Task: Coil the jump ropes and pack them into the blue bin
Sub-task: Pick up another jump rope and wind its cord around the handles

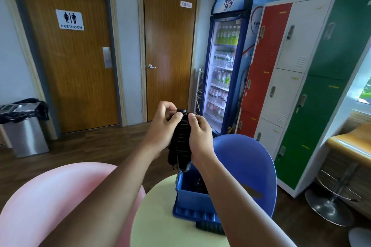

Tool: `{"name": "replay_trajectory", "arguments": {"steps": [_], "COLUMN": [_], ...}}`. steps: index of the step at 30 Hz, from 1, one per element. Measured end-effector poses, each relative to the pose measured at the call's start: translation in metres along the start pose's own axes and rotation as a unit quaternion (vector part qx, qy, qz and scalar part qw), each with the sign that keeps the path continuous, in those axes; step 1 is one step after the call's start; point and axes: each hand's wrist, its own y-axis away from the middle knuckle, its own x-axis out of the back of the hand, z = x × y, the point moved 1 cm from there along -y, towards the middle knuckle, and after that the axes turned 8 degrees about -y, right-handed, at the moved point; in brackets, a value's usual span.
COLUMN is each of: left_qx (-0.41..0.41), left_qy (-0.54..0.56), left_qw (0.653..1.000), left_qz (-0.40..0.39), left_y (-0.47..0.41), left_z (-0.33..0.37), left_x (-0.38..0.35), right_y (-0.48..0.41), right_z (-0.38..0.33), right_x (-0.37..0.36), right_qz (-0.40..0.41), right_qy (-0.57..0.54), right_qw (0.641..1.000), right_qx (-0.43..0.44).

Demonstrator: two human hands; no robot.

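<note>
I hold a black jump rope (180, 142), wound into a tight bundle, upright between both hands at chest height. My left hand (162, 126) grips its left side, thumb and fingers curled near the top end. Pinching the bundle's right side is my right hand (198, 133), thumb at the top. Loose loops hang from the bundle's bottom. Directly below stands the blue bin (190, 192) on a round pale-yellow table (170, 232); dark rope shows inside it, partly hidden by my right forearm.
A blue chair (251, 166) stands behind the bin and a pink chair (60, 196) is at the left. A dark object (209, 227) lies on the table beside the bin. Coloured lockers, a drinks fridge, two wooden doors and a steel trash can line the room.
</note>
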Motion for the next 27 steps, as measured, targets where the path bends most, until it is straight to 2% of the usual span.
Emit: {"name": "replay_trajectory", "arguments": {"steps": [3, 9, 16, 27], "left_qx": [0.060, 0.090, 0.099, 0.103], "left_qy": [0.014, -0.022, -0.115, -0.097], "left_qw": [0.998, 0.990, 0.986, 0.978], "left_qz": [-0.030, -0.108, -0.072, -0.154], "left_y": [-0.004, -0.011, -0.014, -0.019], "left_z": [0.000, 0.007, 0.013, 0.021], "left_x": [0.001, 0.007, 0.004, 0.019], "right_y": [0.001, 0.000, 0.003, 0.007], "right_z": [0.001, 0.006, 0.007, 0.003], "right_x": [0.002, 0.003, 0.002, 0.000], "right_qz": [-0.001, -0.018, -0.027, -0.019], "right_qy": [0.024, 0.034, 0.054, 0.089], "right_qw": [1.000, 0.999, 0.996, 0.992], "right_qx": [0.015, 0.028, 0.065, 0.090]}}
